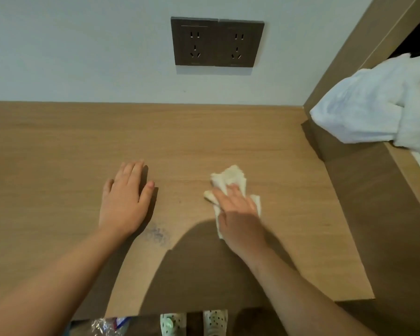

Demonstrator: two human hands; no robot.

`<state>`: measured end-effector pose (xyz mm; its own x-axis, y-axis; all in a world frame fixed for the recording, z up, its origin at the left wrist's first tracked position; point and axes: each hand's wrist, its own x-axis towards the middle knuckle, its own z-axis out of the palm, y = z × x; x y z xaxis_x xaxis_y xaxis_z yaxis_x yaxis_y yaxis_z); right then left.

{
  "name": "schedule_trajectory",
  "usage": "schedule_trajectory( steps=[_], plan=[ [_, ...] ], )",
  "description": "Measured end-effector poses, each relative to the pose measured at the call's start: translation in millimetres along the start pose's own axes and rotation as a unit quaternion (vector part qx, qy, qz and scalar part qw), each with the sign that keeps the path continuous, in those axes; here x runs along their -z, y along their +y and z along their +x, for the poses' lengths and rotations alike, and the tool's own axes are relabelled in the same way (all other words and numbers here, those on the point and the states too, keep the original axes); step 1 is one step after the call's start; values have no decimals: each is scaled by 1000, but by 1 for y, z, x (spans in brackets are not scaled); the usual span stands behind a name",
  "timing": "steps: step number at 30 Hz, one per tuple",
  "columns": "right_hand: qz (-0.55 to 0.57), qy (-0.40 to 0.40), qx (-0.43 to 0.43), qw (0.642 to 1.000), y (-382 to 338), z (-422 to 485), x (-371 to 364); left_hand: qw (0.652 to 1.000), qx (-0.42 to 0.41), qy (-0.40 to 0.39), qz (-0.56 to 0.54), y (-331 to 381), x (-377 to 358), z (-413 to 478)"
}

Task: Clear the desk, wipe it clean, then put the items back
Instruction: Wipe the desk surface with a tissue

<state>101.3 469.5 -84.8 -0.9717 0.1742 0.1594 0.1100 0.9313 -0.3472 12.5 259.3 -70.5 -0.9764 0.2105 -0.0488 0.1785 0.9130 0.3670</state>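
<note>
Wooden desk [228,132], light oak grain, back edge against pale wall. Crumpled white cloth [230,178] lies on desktop, right of centre. Right hand [238,214] presses flat on cloth, fingers straight, covering its near half. Left hand [124,204] rests palm down on bare wood, well left of cloth, fingers together. Grey-blue smudge [155,235] on surface, left of cloth, nearer front edge, just beside left wrist. Dark shadow across wood on near side of cloth.

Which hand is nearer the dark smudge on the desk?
Left. The left hand lies flat on the desk, just beyond and left of the smudge; the right hand presses the cloth farther off to its right.
</note>
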Motion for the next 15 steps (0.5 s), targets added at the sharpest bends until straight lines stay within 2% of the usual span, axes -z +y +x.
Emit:
schedule_trajectory(
  steps=[1, 2, 3, 4, 6, 8, 10, 11, 14, 15],
  plan=[
    [21, -36, 45, 998, -11, -10, -1, 1000, -12, 1, 1, -1, 0, -9],
    [36, -18, 46, 998, -4, -11, 5, 1000, -24, -2, 7, -2, -1, -18],
    [42, 8, -14, 999, 18, -10, 15, 999, -34, -5, 14, -3, -1, -26],
    [23, 18, -108, 994, 44, -11, 28, 999, -41, -5, 21, -6, -1, -32],
    [-50, 23, -260, 964, 104, -21, 53, 998, -42, -4, 39, -12, -2, -43],
    [-99, -15, -314, 944, 115, -35, 63, 998, -33, -5, 55, -18, -4, -52],
    [-88, -35, -283, 954, 73, -42, 48, 997, -24, 2, 68, -23, -4, -60],
    [-71, -65, -242, 966, 42, -47, 36, 997, -19, 7, 74, -25, -4, -65],
    [38, -141, -31, 989, -41, -68, 9, 997, 6, 13, 80, -31, -5, -79],
    [74, -133, -9, 988, -46, -71, 11, 996, 10, 13, 83, -33, -6, -82]
  ],
)
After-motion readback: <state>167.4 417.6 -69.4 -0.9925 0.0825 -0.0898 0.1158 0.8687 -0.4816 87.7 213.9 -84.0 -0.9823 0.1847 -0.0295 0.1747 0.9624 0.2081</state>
